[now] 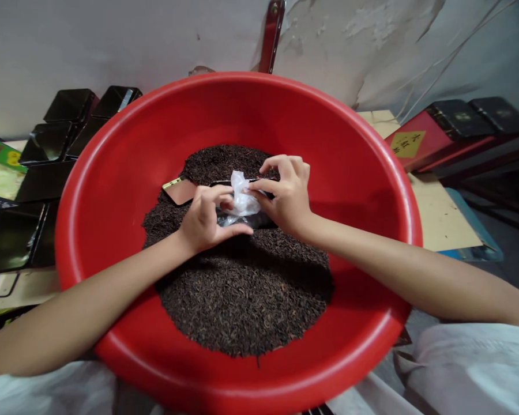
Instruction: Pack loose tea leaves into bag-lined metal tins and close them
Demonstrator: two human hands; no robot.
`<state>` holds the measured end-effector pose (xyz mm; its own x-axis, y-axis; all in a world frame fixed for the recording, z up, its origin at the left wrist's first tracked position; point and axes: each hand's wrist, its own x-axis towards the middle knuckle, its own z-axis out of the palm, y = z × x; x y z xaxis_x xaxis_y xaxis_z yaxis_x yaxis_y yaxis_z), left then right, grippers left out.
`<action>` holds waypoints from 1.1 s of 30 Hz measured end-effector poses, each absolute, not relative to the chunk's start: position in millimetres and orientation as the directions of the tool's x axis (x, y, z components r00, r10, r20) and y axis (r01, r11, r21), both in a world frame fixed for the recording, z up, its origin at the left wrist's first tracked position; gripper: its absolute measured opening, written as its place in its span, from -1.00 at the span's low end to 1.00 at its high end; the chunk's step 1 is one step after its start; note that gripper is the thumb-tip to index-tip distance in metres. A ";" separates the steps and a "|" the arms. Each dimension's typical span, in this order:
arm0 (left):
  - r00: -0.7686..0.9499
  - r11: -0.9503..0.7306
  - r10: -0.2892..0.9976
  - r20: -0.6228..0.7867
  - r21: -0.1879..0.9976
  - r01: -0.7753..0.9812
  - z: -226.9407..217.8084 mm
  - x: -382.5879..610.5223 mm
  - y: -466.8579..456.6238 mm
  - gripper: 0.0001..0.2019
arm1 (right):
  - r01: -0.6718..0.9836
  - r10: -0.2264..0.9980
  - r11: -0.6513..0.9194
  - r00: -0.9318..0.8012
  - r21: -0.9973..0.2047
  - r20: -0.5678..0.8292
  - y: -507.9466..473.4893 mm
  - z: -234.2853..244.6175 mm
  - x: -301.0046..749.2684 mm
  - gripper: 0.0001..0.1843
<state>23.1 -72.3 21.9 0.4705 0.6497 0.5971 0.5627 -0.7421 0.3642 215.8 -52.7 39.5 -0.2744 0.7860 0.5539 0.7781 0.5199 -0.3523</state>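
Observation:
A large red plastic tub (354, 167) holds a heap of dark, loose tea leaves (242, 294). In the middle of the heap lies a dark tin (266, 221), largely covered by my hands. From it sticks up a crumpled translucent plastic bag (244, 200). My right hand (290, 196) pinches the bag's gathered top between thumb and forefinger. At the tin's left end is my left hand (207, 216), thumb stretched along the near side and fingers apart, its forefinger close to the bag. A small flat lid-like piece (180, 191), coppery inside, rests on the leaves at left.
Several black tins (47, 144) are stacked left of the tub, beside a green printed package (2, 153). Red boxes with black tops (432, 127) stand at right near a cardboard sheet (445, 213). Behind the tub rises a peeling wall (350, 46) with a dark red strip (271, 37) against it.

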 end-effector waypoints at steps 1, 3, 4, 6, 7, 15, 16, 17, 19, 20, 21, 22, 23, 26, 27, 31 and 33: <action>0.509 -0.777 0.599 0.618 0.293 0.557 19.7 23.6 -73.3 -0.30 | 0.775 0.778 0.530 -0.283 -0.345 0.561 -51.1 37.9 215.2 -0.72; 0.568 -0.781 0.549 0.614 0.134 0.611 18.2 26.9 -76.1 -0.25 | 0.747 0.762 0.577 -0.348 -0.330 0.546 -48.1 33.4 214.9 -0.70; 0.585 -0.764 0.550 0.597 0.077 0.640 18.7 29.2 -77.4 -0.26 | 0.730 0.756 0.600 -0.384 -0.326 0.530 -47.0 30.9 215.4 -0.68; 0.623 -0.745 0.568 0.538 0.015 0.666 20.6 33.0 -78.9 -0.30 | 0.700 0.748 0.633 -0.440 -0.331 0.497 -46.2 26.7 217.5 -0.63; 0.640 -0.742 0.579 0.505 0.000 0.671 21.4 34.0 -78.7 -0.32 | 0.691 0.744 0.641 -0.452 -0.334 0.493 -46.5 24.9 219.1 -0.60; 0.664 -0.742 0.618 0.421 0.033 0.670 18.3 25.2 -64.4 -0.26 | 0.546 0.493 0.834 -0.677 -0.076 0.546 -57.3 14.0 224.0 -0.18; 0.669 -0.750 0.611 0.424 0.038 0.660 18.0 24.4 -62.5 -0.25 | 0.533 0.493 0.843 -0.715 -0.068 0.496 -58.4 13.2 221.4 -0.13; 0.671 -0.755 0.607 0.426 0.045 0.654 17.9 23.8 -60.8 -0.24 | 0.548 0.522 0.832 -0.727 -0.080 0.446 -59.4 12.9 218.6 -0.10; 0.671 -0.761 0.605 0.429 0.064 0.645 18.3 22.8 -59.1 -0.22 | 0.614 0.609 0.781 -0.706 -0.117 0.361 -62.2 13.5 213.8 -0.05; 0.670 -0.762 0.606 0.429 0.072 0.643 18.8 22.0 -59.1 -0.23 | 0.634 0.636 0.763 -0.699 -0.127 0.327 -63.9 14.3 212.3 -0.02; 0.665 -0.758 0.611 0.429 0.074 0.648 19.5 20.9 -59.8 -0.26 | 0.644 0.648 0.755 -0.700 -0.127 0.300 -65.6 15.4 211.5 0.01; 0.653 -0.745 0.620 0.434 0.067 0.663 20.4 19.5 -61.2 -0.31 | 0.644 0.647 0.756 -0.710 -0.117 0.279 -67.3 16.6 211.5 0.04; 0.634 -0.726 0.631 0.446 0.052 0.686 21.2 17.8 -62.9 -0.37 | 0.634 0.635 0.767 -0.727 -0.099 0.263 -68.7 18.0 211.9 0.05; 0.589 -0.670 0.651 0.479 -0.003 0.743 22.5 13.6 -68.7 -0.51 | 0.608 0.598 0.794 -0.769 -0.032 0.224 -70.3 21.9 214.1 -0.14; 0.589 -0.665 0.656 0.472 -0.009 0.747 22.2 13.5 -70.4 -0.51 | 0.613 0.602 0.790 -0.769 -0.017 0.215 -70.0 23.1 214.3 -0.25; 0.608 -0.642 0.700 0.375 -0.042 0.765 19.0 22.6 -77.5 -0.45 | 0.656 0.646 0.755 -0.740 -0.013 0.187 -68.1 26.4 210.2 -0.42; 0.612 -0.620 0.719 0.331 -0.092 0.779 20.3 30.9 -82.3 -0.42 | 0.679 0.670 0.734 -0.720 -0.013 0.183 -68.5 26.9 206.3 -0.42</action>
